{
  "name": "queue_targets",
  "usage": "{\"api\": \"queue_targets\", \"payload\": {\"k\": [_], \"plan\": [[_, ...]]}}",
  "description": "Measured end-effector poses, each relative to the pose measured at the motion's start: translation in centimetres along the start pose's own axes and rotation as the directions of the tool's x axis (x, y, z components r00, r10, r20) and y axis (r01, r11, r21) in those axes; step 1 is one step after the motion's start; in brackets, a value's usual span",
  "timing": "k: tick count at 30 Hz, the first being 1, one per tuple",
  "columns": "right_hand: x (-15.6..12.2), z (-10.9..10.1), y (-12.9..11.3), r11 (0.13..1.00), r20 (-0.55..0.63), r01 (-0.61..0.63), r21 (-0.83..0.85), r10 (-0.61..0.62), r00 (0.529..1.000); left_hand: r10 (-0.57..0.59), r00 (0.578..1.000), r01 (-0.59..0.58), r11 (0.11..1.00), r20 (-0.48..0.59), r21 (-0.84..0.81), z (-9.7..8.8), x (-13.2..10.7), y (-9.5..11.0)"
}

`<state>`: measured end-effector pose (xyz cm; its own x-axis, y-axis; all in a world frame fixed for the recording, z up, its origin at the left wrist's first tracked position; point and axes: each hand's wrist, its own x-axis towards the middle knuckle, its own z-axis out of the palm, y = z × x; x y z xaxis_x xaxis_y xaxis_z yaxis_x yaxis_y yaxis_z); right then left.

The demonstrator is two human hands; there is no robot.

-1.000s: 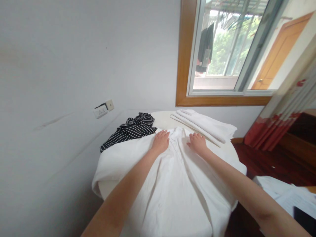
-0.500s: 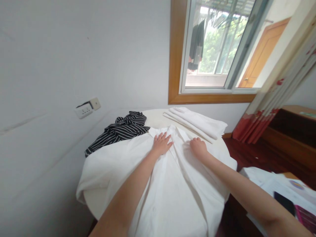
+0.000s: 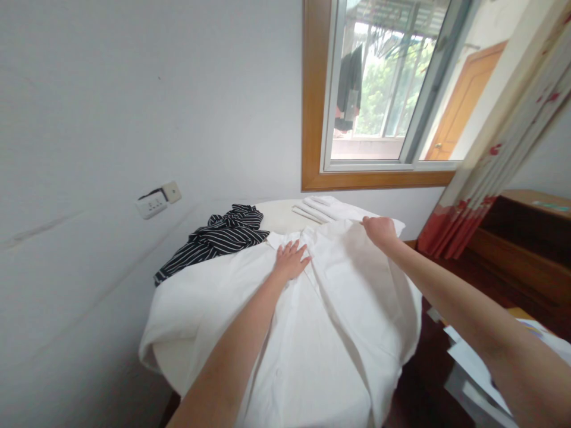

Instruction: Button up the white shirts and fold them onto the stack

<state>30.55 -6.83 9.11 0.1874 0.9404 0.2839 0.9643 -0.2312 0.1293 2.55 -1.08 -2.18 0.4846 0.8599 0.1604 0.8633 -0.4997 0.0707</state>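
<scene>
A white button-up shirt [image 3: 339, 321] lies spread over a round pale table [image 3: 281, 216], its lower part reaching toward me and its sides hanging over the edge. My left hand [image 3: 291, 260] rests flat near the collar with its fingers spread. Off to the right, my right hand [image 3: 380, 230] is closed on the shirt's shoulder area and holds that cloth lifted, pulled taut. Behind it lies a folded white garment [image 3: 328, 208], partly hidden by the raised cloth.
A black-and-white striped garment [image 3: 227, 232] lies bunched at the table's back left, by the wall. A socket [image 3: 154, 205] is on that wall. A window [image 3: 375, 89] and a red-and-white curtain [image 3: 446, 223] are at the right. Papers [image 3: 479, 362] lie low at the right.
My right hand has moved right and away from me, raising the shirt's right side off the table. My left hand has stayed in place on the shirt.
</scene>
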Motion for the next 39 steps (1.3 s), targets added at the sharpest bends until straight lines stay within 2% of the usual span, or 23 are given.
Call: {"api": "queue_targets", "payload": {"k": [4, 7, 10, 12, 14, 17, 20, 22, 25, 28, 32, 36, 39], "plan": [[2.3, 1.1, 0.9, 0.994, 0.032, 0.109, 0.003, -0.109, 0.994, -0.001, 1.000, 0.001, 1.000, -0.005, 0.005, -0.1, -0.1, 0.0], [2.4, 2.0, -0.3, 0.976, -0.034, 0.219, -0.017, -0.220, 0.975, -0.002, 1.000, 0.002, 1.000, -0.014, -0.005, -0.1, -0.3, -0.1], [1.7, 2.8, -3.8, 0.933, -0.132, 0.358, -0.031, -0.359, 0.924, -0.002, 0.999, 0.001, 1.000, -0.032, -0.018, 0.2, -0.3, 0.0], [1.2, 3.6, -6.8, 0.908, -0.118, 0.419, -0.013, -0.418, 0.901, -0.002, 0.999, 0.000, 1.000, -0.046, -0.026, 0.4, -0.3, 0.2], [0.8, 4.6, -9.8, 0.891, -0.055, 0.448, 0.071, -0.445, 0.894, -0.002, 0.997, -0.001, 0.999, -0.076, -0.042, 0.3, -0.1, 0.1], [0.2, 6.6, -12.8, 0.916, 0.050, 0.345, 0.203, -0.362, 0.931, -0.014, 0.977, 0.000, 0.998, -0.215, -0.063, -0.8, 0.2, -1.0], [-0.1, 8.5, -13.7, 0.931, 0.072, 0.255, 0.263, -0.282, 0.957, -0.033, 0.930, 0.020, 0.999, -0.365, -0.040, -2.0, 0.3, -3.5], [-0.3, 9.2, -13.6, 0.925, 0.079, 0.224, 0.306, -0.259, 0.963, -0.041, 0.938, 0.045, 0.999, -0.343, 0.001, -2.2, 0.0, -5.3], [-0.3, 9.6, -13.4, 0.914, 0.095, 0.202, 0.352, -0.249, 0.964, -0.099, 0.971, 0.114, 0.992, -0.217, 0.055, -1.6, -0.6, -7.2], [0.0, 9.7, -13.3, 0.915, 0.126, 0.158, 0.370, -0.218, 0.968, -0.145, 0.979, 0.158, 0.984, -0.141, 0.081, -0.9, -0.8, -7.8], [0.3, 9.9, -13.3, 0.920, 0.173, 0.143, 0.364, -0.218, 0.961, -0.145, 0.985, 0.154, 0.984, -0.087, 0.095, -0.8, -0.7, -7.8], [0.2, 10.0, -12.9, 0.921, 0.166, 0.133, 0.366, -0.205, 0.965, -0.158, 0.982, 0.168, 0.980, -0.100, 0.107, -1.2, -0.9, -7.4], [0.1, 9.6, -12.7, 0.915, 0.029, 0.161, 0.369, -0.185, 0.982, -0.122, 0.970, 0.149, 0.982, -0.209, 0.117, -1.6, -1.2, -7.0]]}}
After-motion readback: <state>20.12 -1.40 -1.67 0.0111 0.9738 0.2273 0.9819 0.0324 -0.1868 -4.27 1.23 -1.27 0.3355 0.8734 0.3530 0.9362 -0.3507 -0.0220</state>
